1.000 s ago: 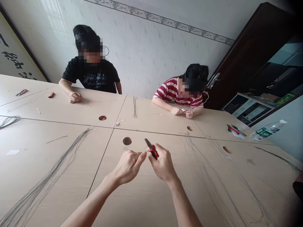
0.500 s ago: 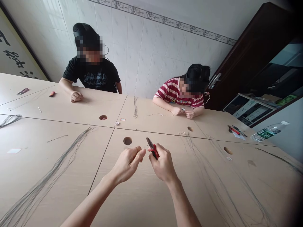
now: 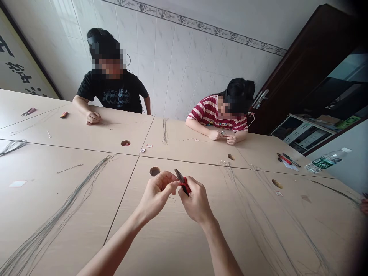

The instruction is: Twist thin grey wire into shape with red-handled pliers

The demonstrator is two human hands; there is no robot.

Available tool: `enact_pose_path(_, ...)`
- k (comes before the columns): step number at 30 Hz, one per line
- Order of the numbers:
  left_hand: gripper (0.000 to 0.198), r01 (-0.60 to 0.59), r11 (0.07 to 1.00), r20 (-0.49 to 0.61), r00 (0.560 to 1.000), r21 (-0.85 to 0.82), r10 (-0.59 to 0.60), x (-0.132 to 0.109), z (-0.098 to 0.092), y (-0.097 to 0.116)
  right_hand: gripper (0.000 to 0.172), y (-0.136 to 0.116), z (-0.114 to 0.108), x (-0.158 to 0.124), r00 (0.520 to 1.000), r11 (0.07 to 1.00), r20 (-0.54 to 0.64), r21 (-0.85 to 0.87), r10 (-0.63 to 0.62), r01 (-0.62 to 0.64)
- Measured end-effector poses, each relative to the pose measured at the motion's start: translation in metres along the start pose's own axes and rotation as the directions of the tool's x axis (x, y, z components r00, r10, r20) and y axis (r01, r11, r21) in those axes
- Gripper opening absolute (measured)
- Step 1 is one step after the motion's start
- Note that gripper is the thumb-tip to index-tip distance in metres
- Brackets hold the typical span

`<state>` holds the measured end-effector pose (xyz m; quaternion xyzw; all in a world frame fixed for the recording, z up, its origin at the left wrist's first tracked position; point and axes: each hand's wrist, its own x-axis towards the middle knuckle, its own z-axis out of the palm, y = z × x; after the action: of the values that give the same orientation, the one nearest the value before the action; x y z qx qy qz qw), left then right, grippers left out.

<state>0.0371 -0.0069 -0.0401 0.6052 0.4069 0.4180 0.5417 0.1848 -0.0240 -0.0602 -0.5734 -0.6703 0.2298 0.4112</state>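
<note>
My right hand (image 3: 195, 197) is closed around red-and-black-handled pliers (image 3: 183, 183), whose dark jaws point up and to the left. My left hand (image 3: 158, 191) is beside the jaws, thumb and fingers pinched together on a thin wire, mostly hidden by the fingers. A fine bent wire end (image 3: 173, 199) shows just below that hand; whether it hangs or lies on the table I cannot tell. Both hands are above the pale wooden table (image 3: 161, 245), close to a round hole (image 3: 154, 171).
Long bundled wires (image 3: 77, 189) lie on the left, and more loose wires (image 3: 258, 209) on the right. Two people sit opposite; one person's hands (image 3: 222, 136) hold something small. A water bottle (image 3: 327, 160) and other pliers (image 3: 283, 159) are at the far right. Another hand (image 3: 364, 205) shows at the right edge.
My left hand has turned, its fingers now reaching closer to the plier jaws. The pliers have shifted slightly left. A hand has appeared at the right edge.
</note>
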Motion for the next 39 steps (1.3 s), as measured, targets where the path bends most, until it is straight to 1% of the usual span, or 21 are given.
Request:
enact_pose_path(4,0.016,0.02,0.999,-0.009,1.0,-0.048,-0.021,0.0,0.001,0.001,0.01,0.001,0.0,-0.001,1.0,1.0,-0.011,-0.004,0.004,-0.005)
enact_pose_path(12,0.02,0.032,0.997,-0.059,0.998,-0.074,-0.037,0.003,0.003,0.0,0.013,0.001,0.0,0.0,1.0,1.0,-0.022,-0.019,-0.015,0.014)
enact_pose_path(19,0.019,0.048,0.993,-0.066,0.996,-0.11,-0.055,0.005,0.004,-0.003,0.015,0.002,0.002,-0.001,1.0,0.999,-0.02,-0.029,-0.024,0.024)
enact_pose_path(23,0.02,0.052,0.993,-0.066,0.996,-0.109,-0.059,0.006,0.003,-0.005,0.011,0.0,0.0,0.0,0.998,0.998,-0.036,-0.032,-0.049,0.048)
enact_pose_path(26,0.019,0.067,0.992,-0.072,0.995,-0.106,-0.075,0.006,0.002,-0.006,0.007,-0.003,-0.004,0.001,0.998,0.998,-0.048,0.04,-0.048,0.05)
enact_pose_path(30,0.018,0.083,0.993,-0.062,0.994,-0.087,-0.089,0.005,0.0,-0.004,0.013,-0.006,-0.012,0.0,0.999,0.985,-0.032,0.171,0.012,-0.007)
enact_pose_path(39,0.02,0.093,0.992,-0.011,0.996,-0.081,-0.094,0.003,0.0,0.002,0.016,-0.012,-0.015,-0.001,1.0,0.967,0.006,0.253,0.008,-0.009)
